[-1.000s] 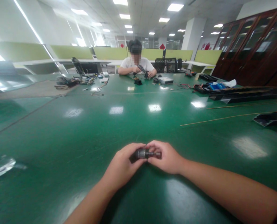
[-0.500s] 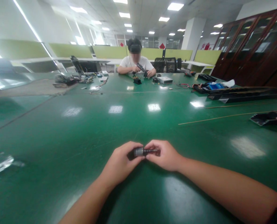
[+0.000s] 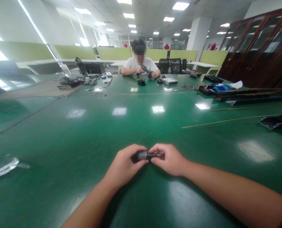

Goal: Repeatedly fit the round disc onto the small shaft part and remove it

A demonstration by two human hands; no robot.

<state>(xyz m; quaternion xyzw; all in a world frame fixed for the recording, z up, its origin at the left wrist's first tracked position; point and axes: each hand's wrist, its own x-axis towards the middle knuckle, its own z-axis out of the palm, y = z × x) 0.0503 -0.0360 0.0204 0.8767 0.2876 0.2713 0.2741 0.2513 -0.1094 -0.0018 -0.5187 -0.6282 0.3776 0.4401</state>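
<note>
My left hand (image 3: 124,164) is closed around the dark body of what looks like a small power screwdriver (image 3: 143,155), held level low over the table in front of me. Its grey cylindrical collar shows between my fingers, and a narrow dark shaft points right. The fingers of my right hand (image 3: 170,160) are closed around that shaft, covering its tip. My two hands nearly meet at the tool. The tool's rear end is hidden in my left palm.
Across the green table (image 3: 103,133) a person (image 3: 141,65) holds a power drill (image 3: 145,69). Electronic parts (image 3: 88,79) lie at the far left. A thin rod (image 3: 217,122) and black metal profiles (image 3: 250,96) lie right, clear plastic (image 3: 4,167) left. Another person's fingers show at the right edge.
The view has shifted slightly, so the scene sits a little further right. My hands keep the same hold on the tool. The hand at the right edge shows less.
</note>
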